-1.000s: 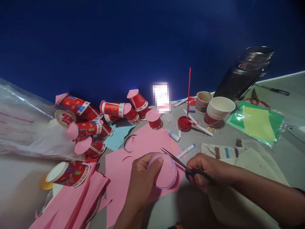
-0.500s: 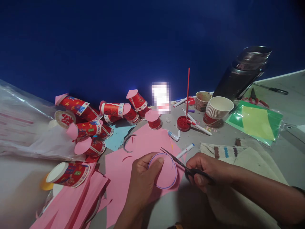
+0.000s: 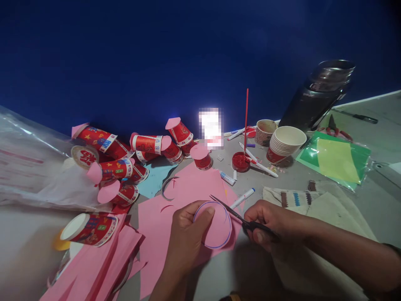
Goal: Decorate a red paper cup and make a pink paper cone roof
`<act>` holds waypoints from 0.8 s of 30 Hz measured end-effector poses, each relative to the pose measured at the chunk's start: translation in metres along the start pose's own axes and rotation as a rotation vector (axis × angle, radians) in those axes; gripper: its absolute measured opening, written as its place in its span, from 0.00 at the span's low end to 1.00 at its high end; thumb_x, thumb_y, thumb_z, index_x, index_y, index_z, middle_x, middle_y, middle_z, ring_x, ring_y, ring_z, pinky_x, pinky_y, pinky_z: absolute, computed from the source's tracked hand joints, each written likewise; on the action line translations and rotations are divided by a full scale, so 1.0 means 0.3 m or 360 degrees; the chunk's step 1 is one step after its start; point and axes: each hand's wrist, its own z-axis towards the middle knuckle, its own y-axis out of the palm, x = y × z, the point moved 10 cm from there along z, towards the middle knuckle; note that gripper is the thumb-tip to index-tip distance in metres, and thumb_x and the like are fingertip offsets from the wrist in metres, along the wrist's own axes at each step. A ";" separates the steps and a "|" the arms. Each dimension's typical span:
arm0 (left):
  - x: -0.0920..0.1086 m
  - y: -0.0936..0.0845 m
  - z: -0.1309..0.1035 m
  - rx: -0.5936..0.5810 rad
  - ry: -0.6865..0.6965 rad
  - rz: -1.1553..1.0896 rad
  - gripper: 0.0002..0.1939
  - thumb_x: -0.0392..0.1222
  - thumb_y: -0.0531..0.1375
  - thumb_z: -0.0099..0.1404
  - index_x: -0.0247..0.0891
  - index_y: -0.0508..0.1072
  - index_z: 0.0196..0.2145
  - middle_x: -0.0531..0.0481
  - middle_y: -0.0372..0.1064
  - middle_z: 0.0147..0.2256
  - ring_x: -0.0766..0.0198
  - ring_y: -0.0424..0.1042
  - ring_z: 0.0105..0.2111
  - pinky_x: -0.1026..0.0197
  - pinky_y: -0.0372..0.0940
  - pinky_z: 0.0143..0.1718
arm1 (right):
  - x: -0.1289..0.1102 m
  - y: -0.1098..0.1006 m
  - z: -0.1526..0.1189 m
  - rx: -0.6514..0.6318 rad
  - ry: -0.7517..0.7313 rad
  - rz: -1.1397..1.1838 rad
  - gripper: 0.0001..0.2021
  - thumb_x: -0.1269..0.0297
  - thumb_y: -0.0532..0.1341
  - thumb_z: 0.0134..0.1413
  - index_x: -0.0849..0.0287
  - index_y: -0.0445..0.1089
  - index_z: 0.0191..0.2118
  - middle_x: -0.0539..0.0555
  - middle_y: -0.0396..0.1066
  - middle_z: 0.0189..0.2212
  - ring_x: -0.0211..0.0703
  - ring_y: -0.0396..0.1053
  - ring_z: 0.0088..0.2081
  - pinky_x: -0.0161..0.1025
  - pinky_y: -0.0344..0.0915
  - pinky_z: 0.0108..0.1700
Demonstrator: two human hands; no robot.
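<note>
The left hand (image 3: 189, 228) pinches the left side of a pink circle (image 3: 218, 229); the right hand (image 3: 266, 218) grips scissors (image 3: 240, 218) at its far right edge.

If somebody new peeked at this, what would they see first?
Probably the pink paper circle with its blue outline, pinched in the left hand near the middle, and the dark scissors in the right hand at its upper right edge. Next might come the bright red cups bunched at the left, many wearing pink paper. The big dark flask stands out at the back right.
</note>
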 end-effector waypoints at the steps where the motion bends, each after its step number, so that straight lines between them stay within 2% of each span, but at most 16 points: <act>1: 0.001 0.000 0.000 -0.0002 -0.0002 -0.0003 0.14 0.48 0.69 0.60 0.35 0.84 0.37 0.47 0.77 0.30 0.63 0.69 0.29 0.63 0.67 0.33 | 0.003 -0.002 0.001 -0.0001 0.0001 0.0001 0.34 0.29 0.72 0.36 0.60 0.67 0.24 0.45 0.64 0.15 0.31 0.59 0.19 0.29 0.49 0.21; 9: 0.020 -0.004 -0.001 0.0004 0.0037 0.0044 0.14 0.48 0.69 0.60 0.34 0.84 0.37 0.48 0.77 0.30 0.63 0.69 0.30 0.63 0.67 0.33 | 0.006 -0.002 0.001 -0.0018 0.0025 -0.0006 0.28 0.38 0.73 0.39 0.59 0.67 0.25 0.45 0.65 0.15 0.32 0.60 0.19 0.30 0.50 0.22; 13: 0.012 -0.008 0.004 0.0048 0.0039 -0.0065 0.12 0.46 0.70 0.60 0.35 0.84 0.36 0.48 0.79 0.31 0.63 0.72 0.32 0.64 0.67 0.35 | -0.030 0.001 0.000 -0.0007 -0.0136 0.0028 0.27 0.38 0.71 0.45 0.60 0.69 0.25 0.47 0.68 0.17 0.34 0.61 0.21 0.31 0.50 0.23; 18: -0.014 0.017 0.010 0.0072 -0.0052 -0.0498 0.10 0.45 0.73 0.57 0.36 0.83 0.35 0.47 0.80 0.30 0.62 0.76 0.32 0.62 0.68 0.38 | -0.080 -0.033 -0.011 0.0163 -0.0300 0.0063 0.27 0.38 0.69 0.49 0.60 0.69 0.26 0.49 0.69 0.19 0.34 0.59 0.22 0.33 0.54 0.26; 21: -0.021 0.051 0.014 0.0036 -0.0134 -0.0633 0.14 0.46 0.75 0.54 0.34 0.84 0.35 0.43 0.81 0.32 0.58 0.78 0.34 0.63 0.68 0.34 | -0.090 -0.056 -0.014 0.0280 -0.0309 0.0160 0.26 0.41 0.74 0.43 0.61 0.70 0.30 0.50 0.72 0.23 0.35 0.61 0.24 0.33 0.57 0.28; 24: -0.032 0.083 0.016 0.0011 -0.0215 -0.0702 0.18 0.47 0.76 0.51 0.33 0.85 0.37 0.40 0.82 0.36 0.55 0.79 0.37 0.62 0.70 0.33 | -0.093 -0.092 -0.021 0.0495 -0.0339 0.0245 0.26 0.48 0.78 0.37 0.61 0.72 0.35 0.49 0.72 0.27 0.35 0.63 0.28 0.33 0.60 0.31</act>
